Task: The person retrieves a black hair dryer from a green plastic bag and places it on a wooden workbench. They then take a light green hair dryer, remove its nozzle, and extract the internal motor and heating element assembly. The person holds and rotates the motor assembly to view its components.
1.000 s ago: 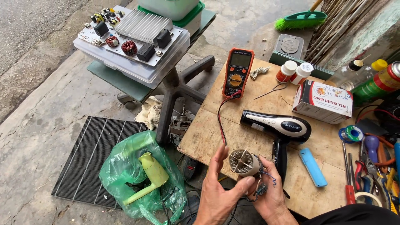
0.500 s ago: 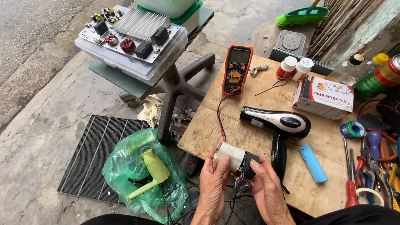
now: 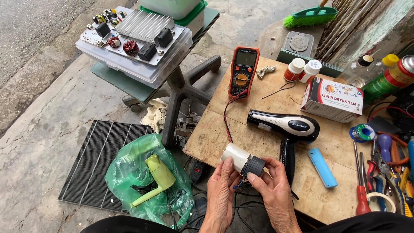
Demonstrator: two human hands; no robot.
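Note:
Both my hands hold a small cylindrical part, white at one end and black at the other, with thin wires trailing beneath it, over the near edge of a wooden board table. My left hand cups the white end from below. My right hand pinches the black end. Just beyond lies a black and silver hair dryer, its handle pointing toward me. An orange multimeter rests farther back, its red lead running down toward my hands.
A blue flat bar lies right of the dryer. A white box, pill bottles and spray cans stand at the back right; pliers and screwdrivers crowd the right edge. Left, on the floor: a green bag with a yellow dryer, a black grille, a circuit board on a chair.
I have turned the part in my hands: a second ago its coiled open end faced up, now it lies sideways with the white casing toward the left. My hands stayed in place.

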